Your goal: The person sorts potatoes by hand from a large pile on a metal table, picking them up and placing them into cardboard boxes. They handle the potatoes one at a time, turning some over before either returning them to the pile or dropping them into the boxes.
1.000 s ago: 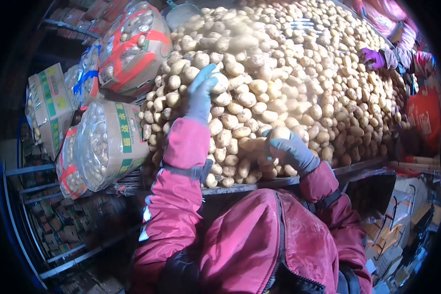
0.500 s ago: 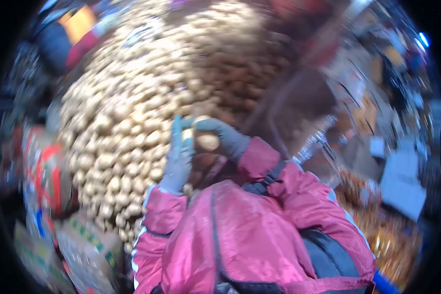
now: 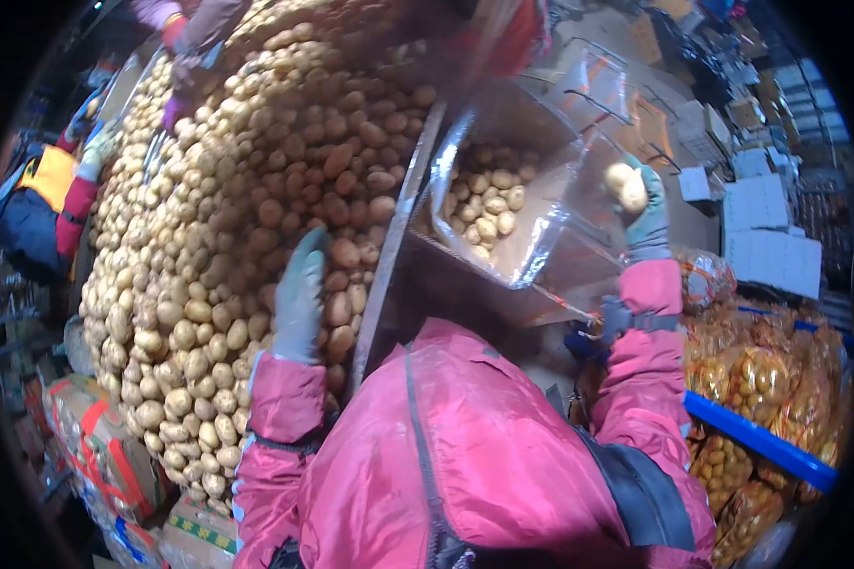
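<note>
My right hand (image 3: 650, 218), in a grey-green glove, is closed around pale potatoes (image 3: 627, 188), out to the right beyond a clear plastic-lined bin (image 3: 531, 254). Inside that bin lies a batch of potatoes (image 3: 487, 201). On the other side, my left hand (image 3: 300, 299), gloved alike, rests over the near edge of a large potato heap (image 3: 199, 313). Its fingers are stretched out, and nothing shows in them. A metal table edge (image 3: 389, 251) runs between the heap and the bin.
Bagged potatoes (image 3: 754, 379) are stacked at the right behind a blue bar (image 3: 761, 441). White boxes (image 3: 769, 232) stand beyond them. Co-workers (image 3: 43, 213) work along the heap's far left and top. Taped sacks (image 3: 104, 446) lie at the lower left.
My hands were close together over the heap, the right one holding potatoes. The right has swung far right past the bin with potatoes; the left stays over the heap, slightly lower and further left.
</note>
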Action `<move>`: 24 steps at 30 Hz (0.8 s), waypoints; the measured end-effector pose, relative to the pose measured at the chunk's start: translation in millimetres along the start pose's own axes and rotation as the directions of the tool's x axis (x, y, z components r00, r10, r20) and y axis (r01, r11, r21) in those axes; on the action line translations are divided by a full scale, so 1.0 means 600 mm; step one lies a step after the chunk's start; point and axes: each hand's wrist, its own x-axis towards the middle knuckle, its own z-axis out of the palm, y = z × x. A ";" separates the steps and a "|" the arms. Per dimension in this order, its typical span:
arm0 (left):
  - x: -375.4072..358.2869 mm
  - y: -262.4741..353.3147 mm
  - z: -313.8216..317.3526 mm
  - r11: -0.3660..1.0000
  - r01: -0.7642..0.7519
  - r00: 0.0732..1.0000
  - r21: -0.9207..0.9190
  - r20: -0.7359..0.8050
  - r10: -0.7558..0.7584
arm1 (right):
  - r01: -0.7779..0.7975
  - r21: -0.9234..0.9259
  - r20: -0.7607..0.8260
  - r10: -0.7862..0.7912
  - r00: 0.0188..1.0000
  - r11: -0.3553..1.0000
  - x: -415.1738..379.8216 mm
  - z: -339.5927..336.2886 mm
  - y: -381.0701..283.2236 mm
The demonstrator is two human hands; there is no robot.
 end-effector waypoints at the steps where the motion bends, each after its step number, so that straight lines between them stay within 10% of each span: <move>1: -0.003 0.002 0.009 1.000 0.001 1.000 0.028 0.008 -0.002 | 0.113 -0.247 -0.325 -0.192 0.926 0.962 0.048 -0.050 0.042; 3: -0.017 -0.009 0.035 0.984 0.129 0.991 -0.123 0.041 -0.125 | -0.067 -0.179 -0.504 -0.033 0.863 0.982 0.043 -0.075 0.022; 5: -0.034 -0.024 0.034 0.982 0.010 0.986 0.189 0.162 -0.041 | -0.094 -0.147 -0.435 0.021 0.900 0.985 0.090 -0.082 0.023; 8: -0.071 -0.006 0.038 0.904 0.013 0.996 0.427 0.074 -0.049 | -0.015 -0.168 0.010 0.017 1.000 0.986 0.124 0.078 0.087; 11: -0.107 0.006 -0.042 0.844 -0.149 0.962 0.515 -0.121 0.244 | 0.097 -0.286 0.486 0.057 0.872 0.953 0.085 0.344 0.151; 13: -0.151 0.060 -0.135 0.841 -0.101 0.874 0.532 -0.355 0.330 | 0.019 -0.363 0.466 0.164 0.870 0.931 0.027 0.485 0.179; 17: -0.286 0.102 -0.353 0.433 0.283 0.614 0.856 -0.508 0.604 | -0.034 -0.401 0.709 0.333 0.621 0.916 -0.084 0.696 0.242; 20: -0.315 0.089 -0.415 -0.086 0.416 0.788 0.905 -0.311 0.532 | -0.084 -0.480 0.778 0.468 0.419 0.873 -0.159 0.807 0.297; 24: -0.267 0.080 -0.434 0.039 0.544 0.727 0.838 -0.495 0.476 | -0.069 -0.457 0.860 0.460 0.222 0.887 -0.252 0.929 0.388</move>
